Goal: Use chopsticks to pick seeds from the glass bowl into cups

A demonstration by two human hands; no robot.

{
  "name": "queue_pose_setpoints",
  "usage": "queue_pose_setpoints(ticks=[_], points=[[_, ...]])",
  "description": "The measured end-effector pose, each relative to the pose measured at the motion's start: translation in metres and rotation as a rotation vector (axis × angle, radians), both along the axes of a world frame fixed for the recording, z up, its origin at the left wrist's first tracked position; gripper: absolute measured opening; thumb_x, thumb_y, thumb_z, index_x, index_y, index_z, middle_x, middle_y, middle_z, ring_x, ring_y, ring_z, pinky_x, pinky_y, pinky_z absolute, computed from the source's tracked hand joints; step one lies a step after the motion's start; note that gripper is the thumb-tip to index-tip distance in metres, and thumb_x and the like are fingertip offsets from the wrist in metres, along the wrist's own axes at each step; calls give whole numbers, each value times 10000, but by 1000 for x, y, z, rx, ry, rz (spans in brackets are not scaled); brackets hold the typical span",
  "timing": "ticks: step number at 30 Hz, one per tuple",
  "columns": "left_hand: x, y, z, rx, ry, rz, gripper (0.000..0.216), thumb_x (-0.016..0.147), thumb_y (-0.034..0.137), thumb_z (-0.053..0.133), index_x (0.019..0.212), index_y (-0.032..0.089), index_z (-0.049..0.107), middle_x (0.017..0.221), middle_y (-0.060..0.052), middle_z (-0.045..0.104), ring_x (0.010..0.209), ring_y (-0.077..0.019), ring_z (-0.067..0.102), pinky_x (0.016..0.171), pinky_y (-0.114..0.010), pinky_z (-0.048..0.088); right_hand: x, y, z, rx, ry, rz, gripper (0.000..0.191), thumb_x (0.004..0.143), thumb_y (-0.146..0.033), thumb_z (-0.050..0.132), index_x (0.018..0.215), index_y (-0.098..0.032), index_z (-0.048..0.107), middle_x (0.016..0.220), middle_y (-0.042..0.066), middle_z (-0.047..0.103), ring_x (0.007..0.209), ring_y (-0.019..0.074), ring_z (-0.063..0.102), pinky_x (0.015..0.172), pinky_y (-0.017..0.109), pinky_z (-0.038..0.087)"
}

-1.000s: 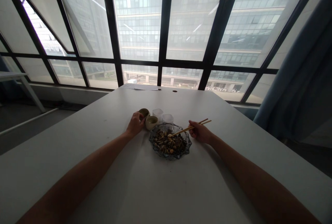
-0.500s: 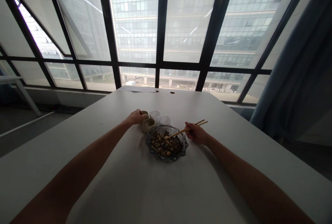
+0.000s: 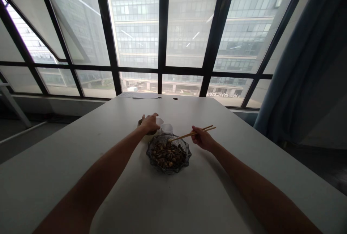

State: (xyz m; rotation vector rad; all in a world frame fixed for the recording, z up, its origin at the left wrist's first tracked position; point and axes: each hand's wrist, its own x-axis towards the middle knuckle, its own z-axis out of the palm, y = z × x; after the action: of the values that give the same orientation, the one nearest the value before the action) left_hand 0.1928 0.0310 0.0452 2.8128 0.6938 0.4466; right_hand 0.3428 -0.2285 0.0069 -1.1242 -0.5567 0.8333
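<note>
My right hand [image 3: 202, 138] is closed around a pair of wooden chopsticks [image 3: 187, 135]. Their tips reach over the far side of a scalloped glass bowl [image 3: 187, 160], by a small pale piece [image 3: 170, 140]. Dark brown, dried spice-like pieces [image 3: 168, 152], some star-shaped, fill the bowl. My left hand [image 3: 150, 122] is spread over the small cups behind the bowl, thumb and fingers apart, beside a clear plastic cup [image 3: 159, 121]. Under it, partly hidden, is an olive-brown cup [image 3: 140, 122]. Another clear cup [image 3: 167, 128] stands just right of this hand.
All of this stands on a long white table [image 3: 211, 183]. Paper sheets [image 3: 139, 95] lie at its far end, near a dark round hole [image 3: 175, 98]. Beyond are black-framed windows, with a blue curtain [image 3: 287, 82] on the right.
My left hand has moved right from the brown cups toward the clear cups, its fingers spreading. The chopstick tips have shifted slightly toward the bowl's far rim. The view has turned slightly right.
</note>
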Motion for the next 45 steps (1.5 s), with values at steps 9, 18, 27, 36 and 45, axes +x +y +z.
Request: queue_pose_setpoints(ticks=[9, 18, 27, 36, 45], points=[[-16, -11, -7, 195, -299, -169, 659, 748, 176, 677, 1377, 171, 481, 1344, -137, 605, 1235, -325, 552, 1149, -466, 366, 7, -6, 39, 229, -43, -292, 393, 747, -468, 832, 642, -176, 591, 473, -17, 590, 390, 76, 520, 327, 156, 399], [-11, -13, -10, 119, -254, -145, 720, 757, 195, 686, 1425, 169, 419, 1301, -150, 636, 1223, -323, 581, 1093, -469, 413, -17, 39, 47, 202, -338, -421, 530, 728, -673, 757, 705, -164, 614, 519, 24, 652, 384, 110, 575, 353, 203, 437], [-10, -14, -8, -4, -157, -72, 734, 771, 250, 701, 1437, 147, 410, 1297, -174, 662, 1205, -307, 630, 1042, -424, 454, -28, 66, 50, 31, -504, -348, 687, 632, -836, 691, 720, -156, 645, 580, 65, 682, 471, 154, 649, 427, 246, 528], [-19, -16, -2, 5, -125, -19, 601, 815, 316, 657, 1378, 169, 505, 1340, -158, 647, 1242, -327, 609, 1094, -474, 423, -50, 1, 63, 29, -675, -367, 666, 741, -821, 613, 722, -158, 668, 550, 53, 661, 422, 138, 596, 392, 243, 466], [-97, -52, -22, 51, -548, -203, 201, 833, 276, 622, 1016, 202, 658, 1157, -105, 674, 1152, -263, 598, 1042, -432, 485, -69, -41, 78, -206, -796, -130, 625, 718, -756, 700, 645, -137, 662, 489, 50, 649, 371, 119, 583, 340, 192, 427]])
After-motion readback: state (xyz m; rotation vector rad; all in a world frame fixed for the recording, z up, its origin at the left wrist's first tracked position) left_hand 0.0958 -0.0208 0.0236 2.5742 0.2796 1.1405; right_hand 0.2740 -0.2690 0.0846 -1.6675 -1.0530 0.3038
